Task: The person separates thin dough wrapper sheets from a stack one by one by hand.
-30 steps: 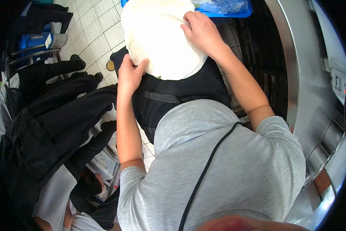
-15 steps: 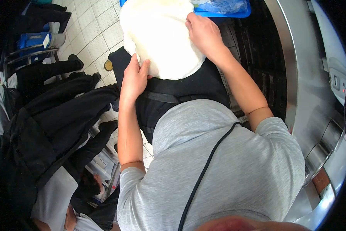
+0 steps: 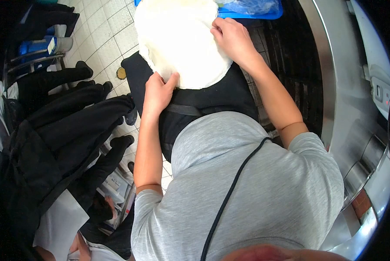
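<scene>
A large, pale, floppy round sheet (image 3: 182, 43) that looks like dough lies over my lap and knees, its top cut off by the frame. My left hand (image 3: 161, 90) pinches its lower left edge between thumb and fingers. At the right edge, higher up, my right hand (image 3: 234, 37) has its fingers closed on the rim. Beneath the sheet are my black trousers or apron (image 3: 212, 100). Beyond it stands a blue tray (image 3: 271, 16) with a clear plastic bag (image 3: 251, 6) in it.
People in dark clothes (image 3: 64, 126) stand or sit at the left. A blue container (image 3: 34, 47) rests on a metal rack there. A round yellowish thing (image 3: 121, 73) is on the tiled floor (image 3: 112, 30). Along the right runs a metal counter (image 3: 349, 87).
My left hand has moved right along the sheet's lower edge. My right hand has shifted slightly down and right along the rim.
</scene>
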The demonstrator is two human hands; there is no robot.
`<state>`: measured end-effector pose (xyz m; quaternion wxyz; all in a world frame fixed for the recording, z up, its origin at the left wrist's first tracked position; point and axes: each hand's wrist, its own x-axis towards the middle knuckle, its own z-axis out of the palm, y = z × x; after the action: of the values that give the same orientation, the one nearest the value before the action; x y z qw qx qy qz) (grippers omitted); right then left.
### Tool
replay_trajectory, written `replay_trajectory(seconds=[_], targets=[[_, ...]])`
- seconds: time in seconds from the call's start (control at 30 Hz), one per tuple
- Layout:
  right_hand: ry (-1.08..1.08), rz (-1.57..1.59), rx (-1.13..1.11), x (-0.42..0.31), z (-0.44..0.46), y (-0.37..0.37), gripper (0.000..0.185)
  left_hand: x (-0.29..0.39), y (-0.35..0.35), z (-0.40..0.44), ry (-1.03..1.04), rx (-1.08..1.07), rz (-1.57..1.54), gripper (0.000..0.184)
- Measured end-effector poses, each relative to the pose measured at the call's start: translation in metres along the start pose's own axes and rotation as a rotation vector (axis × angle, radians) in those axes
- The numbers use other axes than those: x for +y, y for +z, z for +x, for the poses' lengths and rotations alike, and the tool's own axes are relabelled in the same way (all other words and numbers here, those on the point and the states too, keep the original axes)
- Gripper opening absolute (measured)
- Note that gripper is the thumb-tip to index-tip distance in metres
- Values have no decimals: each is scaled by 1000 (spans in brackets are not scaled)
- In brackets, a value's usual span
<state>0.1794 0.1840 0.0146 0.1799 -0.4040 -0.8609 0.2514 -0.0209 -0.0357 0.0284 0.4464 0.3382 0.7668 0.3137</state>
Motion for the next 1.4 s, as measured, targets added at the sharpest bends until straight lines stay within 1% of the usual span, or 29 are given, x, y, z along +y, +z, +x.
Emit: replay_trajectory(seconds=[0.07, 0.2, 0.27, 0.3, 0.37, 0.4, 0.47, 0.5, 0.57, 0.6, 0.67, 0.7, 0.77, 0.8, 0.83, 0.9, 0.93, 1.0, 1.03, 1.07, 1.1, 1.13, 1.17, 1.2, 1.23, 1.3, 1.33, 1.37, 1.4], targets=[[-14, -70, -10, -8, 0, -4, 19, 5, -3, 2, -105, 17, 76, 35], [20, -104, -76, -21, 2, -9, 18, 8, -8, 0, -82, -2, 127, 35], [67, -137, -146, -28, 3, -12, 17, 0, -6, 3, -72, -16, 51, 34], [70, -138, -145, -32, 3, -13, 17, 2, -5, 3, -72, -19, 51, 34], [88, -195, -181, -40, 2, -13, 19, 5, -2, 0, -74, -9, -76, 35], [88, -196, -182, -43, 1, -13, 19, 5, 1, 0, -74, -9, -77, 35], [103, -215, -211, -47, -1, -13, 20, 6, 6, -2, -12, 68, -151, 38], [102, -214, -213, -44, -2, -12, 20, 7, 6, -3, -14, 69, -152, 38], [53, -104, -97, -30, -2, -11, 24, 13, 5, -5, -67, 120, -26, 36], [52, -104, -96, -23, -2, -11, 24, 18, 4, -7, -66, 120, -26, 36], [32, -1, -57, -8, -1, -10, 29, 27, 4, -8, -111, 168, -38, 35], [64, 8, -107, -5, 1, -14, 33, 23, 4, -5, -111, 168, -39, 35], [96, 38, -149, -5, 6, -21, 36, 8, -5, 9, 78, 230, -235, 41], [129, 68, -190, -5, 8, -23, 39, 4, -15, 17, -37, 261, -230, 44], [129, 66, -189, -3, 11, -22, 39, 6, -20, 23, -24, 310, -359, 46], [37, 163, -128, 5, 22, -14, 46, 9, -28, 37, 40, 375, -610, 51], [35, 163, -124, 5, 26, -9, 46, 9, -29, 43, 44, 375, -610, 51], [-11, 156, -29, 2, 35, 3, 52, 9, -33, 53, 111, 380, -716, 44], [-12, 156, -28, 0, 39, 7, 52, 9, -34, 59, 115, 361, -721, 42], [-57, 189, 26, -3, 42, 12, 53, 9, -32, 64, 115, 362, -721, 42], [-101, 222, 79, -5, 45, 18, 54, 13, -28, 66, 115, 407, -636, 45], [-99, 222, 79, -6, 48, 26, 54, 16, -25, 70, 114, 451, -552, 51], [-61, 248, 112, -6, 52, 35, 56, 11, -24, 77, 111, 469, -571, 55], [-24, 275, 145, -9, 54, 41, 57, 15, -22, 78, 110, 469, -571, 55], [-25, 276, 143, -11, 55, 46, 57, 19, -20, 79, 82, 481, -511, 57], [-41, 325, 231, -18, 54, 49, 56, 17, -21, 84, 55, 494, -450, 59], [-39, 324, 231, -21, 54, 45, 56, 10, -24, 88, 102, 461, -352, 60], [-18, 334, 155, -23, 53, 40, 54, 4, -24, 92, 148, 427, -254, 62], [3, 344, 79, -26, 52, 36, 52, 7, -23, 93, 148, 426, -254, 62]])
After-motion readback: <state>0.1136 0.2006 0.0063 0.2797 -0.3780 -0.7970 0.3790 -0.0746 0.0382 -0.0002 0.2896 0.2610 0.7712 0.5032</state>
